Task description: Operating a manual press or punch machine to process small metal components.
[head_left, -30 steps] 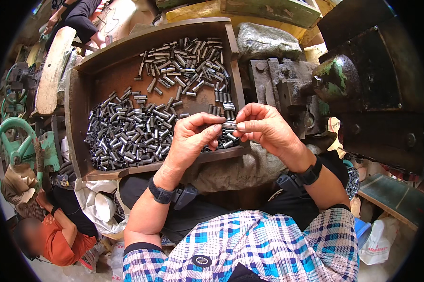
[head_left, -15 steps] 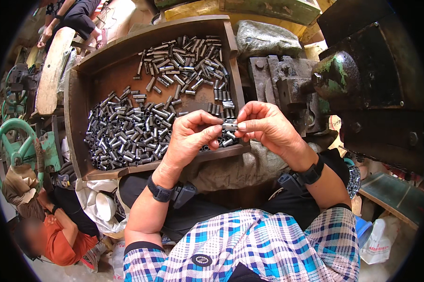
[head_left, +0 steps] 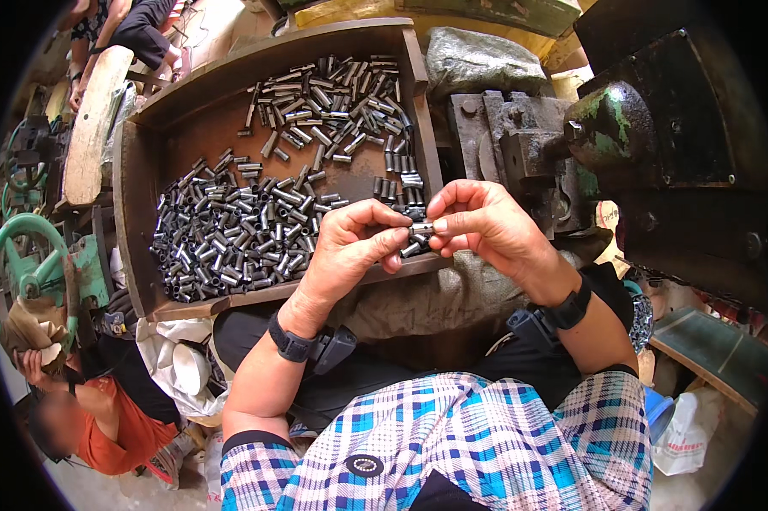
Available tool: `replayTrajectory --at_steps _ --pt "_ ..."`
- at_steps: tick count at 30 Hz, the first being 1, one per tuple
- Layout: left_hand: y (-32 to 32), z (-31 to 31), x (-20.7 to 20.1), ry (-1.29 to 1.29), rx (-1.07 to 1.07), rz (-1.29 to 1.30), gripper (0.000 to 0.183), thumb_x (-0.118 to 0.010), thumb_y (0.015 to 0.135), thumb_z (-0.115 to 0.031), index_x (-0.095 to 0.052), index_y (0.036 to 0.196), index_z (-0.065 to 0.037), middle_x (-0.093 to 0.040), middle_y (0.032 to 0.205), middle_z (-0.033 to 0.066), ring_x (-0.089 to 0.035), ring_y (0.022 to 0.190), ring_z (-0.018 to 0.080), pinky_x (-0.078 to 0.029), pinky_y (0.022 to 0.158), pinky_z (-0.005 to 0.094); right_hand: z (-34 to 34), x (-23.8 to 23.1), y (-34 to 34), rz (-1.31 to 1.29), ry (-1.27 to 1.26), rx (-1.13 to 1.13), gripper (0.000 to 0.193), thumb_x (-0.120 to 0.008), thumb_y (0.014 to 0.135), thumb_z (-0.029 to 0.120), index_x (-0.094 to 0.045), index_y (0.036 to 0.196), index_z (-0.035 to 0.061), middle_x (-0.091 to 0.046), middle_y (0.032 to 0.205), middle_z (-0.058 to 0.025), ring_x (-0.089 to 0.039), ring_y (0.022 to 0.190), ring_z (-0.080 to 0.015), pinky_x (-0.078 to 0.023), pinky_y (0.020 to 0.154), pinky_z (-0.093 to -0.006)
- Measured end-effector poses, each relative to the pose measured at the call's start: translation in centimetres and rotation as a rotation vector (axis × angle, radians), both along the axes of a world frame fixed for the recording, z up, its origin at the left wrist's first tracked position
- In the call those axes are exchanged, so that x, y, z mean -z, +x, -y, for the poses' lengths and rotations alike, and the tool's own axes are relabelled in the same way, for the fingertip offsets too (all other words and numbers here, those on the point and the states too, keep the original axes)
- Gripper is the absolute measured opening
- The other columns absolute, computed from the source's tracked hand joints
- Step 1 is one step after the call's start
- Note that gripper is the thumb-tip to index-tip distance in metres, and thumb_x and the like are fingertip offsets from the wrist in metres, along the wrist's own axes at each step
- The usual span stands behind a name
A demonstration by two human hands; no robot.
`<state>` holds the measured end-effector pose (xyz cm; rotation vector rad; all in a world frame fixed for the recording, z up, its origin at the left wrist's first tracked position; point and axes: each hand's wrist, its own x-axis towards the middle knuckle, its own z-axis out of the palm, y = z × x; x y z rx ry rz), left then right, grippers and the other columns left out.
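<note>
Between my two hands I hold a short metal tube, lying sideways over the near right corner of a wooden tray. My left hand pinches its left end between thumb and fingers. At the other end, the thumb and fingertips of my right hand close on it. Behind and left of the hands, many similar metal tubes lie heaped in the tray. A second loose heap is at its far side, and several tubes stand in rows near the right wall.
Right of the tray stands a greasy machine with a metal vise-like block. A grey sack rests behind it. At the left are a green handwheel and a seated person in orange. A white bag sits below the tray.
Both hands still pinch the tube, which has shifted slightly right with the left hand. The person in orange has raised a hand to the brown cloth by the handwheel.
</note>
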<state>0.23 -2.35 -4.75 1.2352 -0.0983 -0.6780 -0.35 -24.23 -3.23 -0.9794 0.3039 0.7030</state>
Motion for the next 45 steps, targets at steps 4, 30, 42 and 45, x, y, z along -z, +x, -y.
replayTrajectory --at_steps 4,30,42,45 --pt "0.0 0.0 0.0 -0.019 -0.047 -0.026 0.013 -0.063 0.086 -0.008 -0.061 0.095 0.001 -0.062 0.077 0.0039 -0.059 0.060 0.0068 -0.051 0.053 0.0200 -0.1 -0.4 -0.1 0.061 -0.063 -0.011 0.018 -0.067 0.080 0.006 -0.061 0.095 -0.0025 -0.064 0.084 -0.0089 -0.066 0.074 -0.0163 -0.055 0.063 -0.0267" --pt "-0.6 0.6 0.6 -0.091 -0.078 -0.104 0.011 -0.064 0.084 -0.004 -0.061 0.093 0.002 -0.061 0.075 0.0060 -0.057 0.054 0.0081 -0.048 0.047 0.0188 -0.2 0.1 -0.5 -0.072 0.031 0.003 0.011 -0.065 0.080 0.001 -0.061 0.088 -0.0022 -0.064 0.079 -0.0096 -0.067 0.069 -0.0167 -0.055 0.059 -0.0247" --pt "-0.3 0.9 0.3 -0.091 -0.110 -0.083 0.015 -0.063 0.087 -0.010 -0.060 0.097 0.001 -0.063 0.075 0.0051 -0.058 0.054 0.0072 -0.049 0.048 0.0184 -1.2 0.0 -0.9 0.226 -0.074 0.063 0.012 -0.065 0.083 0.007 -0.061 0.091 -0.0014 -0.065 0.077 -0.0060 -0.065 0.065 -0.0108 -0.052 0.056 -0.0204" --pt "-0.1 0.8 0.4 -0.059 -0.109 -0.093 0.014 -0.064 0.086 -0.009 -0.061 0.095 0.001 -0.063 0.076 0.0049 -0.058 0.054 0.0074 -0.049 0.048 0.0184 -1.3 0.0 -0.9 0.207 -0.127 0.057 0.012 -0.065 0.083 0.007 -0.061 0.091 -0.0014 -0.064 0.077 -0.0057 -0.065 0.066 -0.0108 -0.052 0.056 -0.0205"
